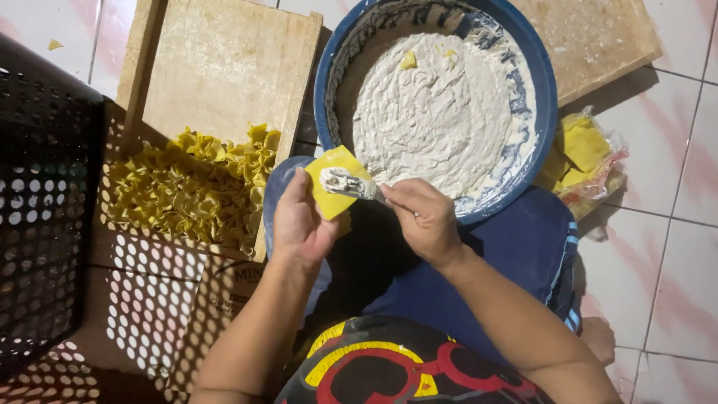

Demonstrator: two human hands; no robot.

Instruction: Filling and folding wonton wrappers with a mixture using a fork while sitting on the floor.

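Note:
My left hand holds a square yellow dumpling wrapper flat on its fingers. My right hand grips a small metal spoon or spatula and presses a dab of pale filling onto the wrapper's middle. Just beyond both hands stands a big blue bowl full of whitish paste filling, resting against my knees. A pile of folded yellow dumplings lies on a wooden board to the left.
A plastic bag of yellow wrappers lies on the tiled floor right of the bowl. A black perforated basket stands at the far left. A second wooden board lies behind the bowl. Flattened cardboard sits under the dumpling board.

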